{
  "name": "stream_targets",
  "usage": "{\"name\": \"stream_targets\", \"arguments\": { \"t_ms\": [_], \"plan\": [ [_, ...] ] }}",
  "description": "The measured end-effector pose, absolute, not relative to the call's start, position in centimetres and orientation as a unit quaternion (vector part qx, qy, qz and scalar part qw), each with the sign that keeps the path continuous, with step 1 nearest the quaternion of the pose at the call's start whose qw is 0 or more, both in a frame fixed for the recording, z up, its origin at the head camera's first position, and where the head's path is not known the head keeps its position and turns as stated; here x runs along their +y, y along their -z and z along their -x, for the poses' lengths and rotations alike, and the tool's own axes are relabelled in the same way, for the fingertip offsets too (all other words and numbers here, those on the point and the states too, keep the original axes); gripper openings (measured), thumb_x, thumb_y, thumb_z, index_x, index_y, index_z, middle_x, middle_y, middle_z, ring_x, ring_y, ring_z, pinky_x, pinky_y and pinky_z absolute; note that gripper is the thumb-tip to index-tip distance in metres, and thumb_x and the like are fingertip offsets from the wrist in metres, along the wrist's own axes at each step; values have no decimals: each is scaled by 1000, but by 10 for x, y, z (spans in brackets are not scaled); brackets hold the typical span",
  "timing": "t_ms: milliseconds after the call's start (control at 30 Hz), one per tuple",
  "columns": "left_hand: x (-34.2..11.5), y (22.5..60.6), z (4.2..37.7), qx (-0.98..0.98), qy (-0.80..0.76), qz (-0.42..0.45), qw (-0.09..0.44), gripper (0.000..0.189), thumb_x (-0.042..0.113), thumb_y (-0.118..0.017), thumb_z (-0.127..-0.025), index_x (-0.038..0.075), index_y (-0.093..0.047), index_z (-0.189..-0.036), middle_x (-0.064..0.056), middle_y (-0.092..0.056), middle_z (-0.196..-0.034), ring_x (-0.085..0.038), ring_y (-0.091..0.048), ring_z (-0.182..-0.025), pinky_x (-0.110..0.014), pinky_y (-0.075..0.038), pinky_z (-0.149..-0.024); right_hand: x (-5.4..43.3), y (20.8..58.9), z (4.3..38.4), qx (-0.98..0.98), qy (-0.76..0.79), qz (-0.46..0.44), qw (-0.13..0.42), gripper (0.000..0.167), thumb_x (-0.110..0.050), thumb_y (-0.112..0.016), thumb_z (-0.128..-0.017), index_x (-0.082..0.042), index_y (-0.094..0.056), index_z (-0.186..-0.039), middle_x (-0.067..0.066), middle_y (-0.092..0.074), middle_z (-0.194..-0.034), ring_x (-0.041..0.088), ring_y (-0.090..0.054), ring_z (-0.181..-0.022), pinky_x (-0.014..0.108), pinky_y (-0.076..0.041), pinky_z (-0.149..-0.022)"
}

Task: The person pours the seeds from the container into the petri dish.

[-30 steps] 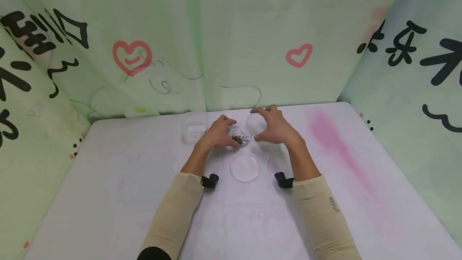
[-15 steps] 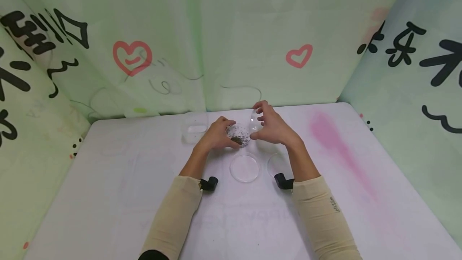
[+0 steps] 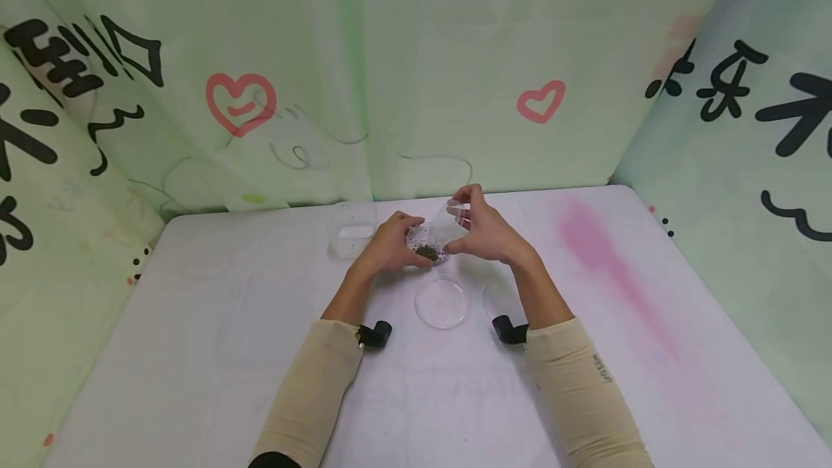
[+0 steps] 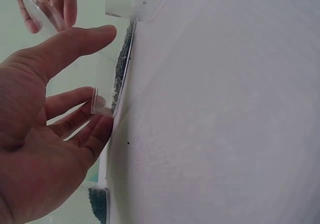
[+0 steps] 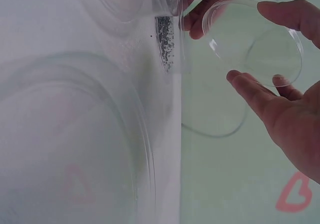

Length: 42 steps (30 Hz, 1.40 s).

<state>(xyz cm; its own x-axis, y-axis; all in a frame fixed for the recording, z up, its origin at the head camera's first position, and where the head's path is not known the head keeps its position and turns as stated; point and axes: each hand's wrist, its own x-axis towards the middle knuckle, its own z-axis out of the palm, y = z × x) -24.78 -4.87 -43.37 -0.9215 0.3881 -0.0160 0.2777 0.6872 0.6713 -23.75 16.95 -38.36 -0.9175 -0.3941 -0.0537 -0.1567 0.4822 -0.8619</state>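
In the head view, my left hand (image 3: 393,240) holds the side of a clear round petri dish (image 3: 419,238), thumb at the near side and fingers at the far side. Dark grains (image 4: 121,67) lie in it, gathered toward the near part and scattered elsewhere. My right hand (image 3: 487,231) grips a clear round lid (image 3: 447,224) by its edge, thumb on one side and fingers on the other. The lid is tilted and overlaps the dish's right part in the head view. In the right wrist view, that lid (image 5: 225,39) shows nothing in it.
Nearer on the white table (image 3: 260,352), a clear round dish (image 3: 440,302) lies in the middle. Another clear round piece (image 3: 500,297) sits by the right wrist. A clear box (image 3: 352,233) stands back left. A green printed curtain (image 3: 416,56) rises behind the table.
My right hand has closed on the lid, lifted and tilted it, and brought it left toward the grain dish. The left hand stays at the dish.
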Motion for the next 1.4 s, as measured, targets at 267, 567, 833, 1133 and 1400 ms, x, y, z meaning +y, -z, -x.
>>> {"name": "stream_targets", "arguments": {
  "t_ms": [267, 567, 833, 1133, 1400],
  "plan": [
    [-48, 433, 248, 914, -357, -175, 84, 89, 26, -93, -75, 4, -53, -151, -15, -55, -135, -28, -56, -114, -40, -50, -100, 163, 388, 238, 848, 490, 165, 118, 88, 4, -86, -78, -2, -25, -140, 18, -41, -156, 34, -42, -152, 48, -39, -121],
    [-49, 433, 247, 912, -361, -174, 86, 89, 26, -93, -75, 3, -52, -151, -16, -54, -140, -30, -57, -121, -42, -49, -108, 158, 395, 239, 828, 517, 178, 126, 84, 8, -86, -77, 1, -27, -136, 20, -41, -155, 33, -42, -152, 47, -37, -122],
    [-50, 436, 246, 907, -371, -179, 82, 87, 25, -93, -75, 2, -54, -149, -17, -55, -138, -30, -57, -118, -43, -50, -106, 156, 400, 239, 824, 519, 179, 140, 92, 7, -87, -76, 1, -28, -147, 21, -38, -159, 32, -41, -152, 45, -37, -123],
    [-50, 436, 247, 909, -371, -178, 67, 87, 24, -94, -74, 3, -55, -148, -15, -57, -136, -29, -58, -116, -41, -51, -101, 157, 400, 238, 878, 424, 182, 127, 103, -5, -90, -75, -3, -31, -160, 20, -42, -162, 38, -44, -149, 50, -41, -120],
    [-50, 432, 246, 911, -367, -175, 70, 90, 24, -94, -74, 2, -51, -150, -15, -58, -136, -29, -58, -117, -41, -50, -103, 155, 398, 239, 911, 347, 194, 105, 98, -11, -92, -73, 2, -41, -156, 22, -47, -158, 40, -48, -145, 53, -43, -117]
  ]
}}
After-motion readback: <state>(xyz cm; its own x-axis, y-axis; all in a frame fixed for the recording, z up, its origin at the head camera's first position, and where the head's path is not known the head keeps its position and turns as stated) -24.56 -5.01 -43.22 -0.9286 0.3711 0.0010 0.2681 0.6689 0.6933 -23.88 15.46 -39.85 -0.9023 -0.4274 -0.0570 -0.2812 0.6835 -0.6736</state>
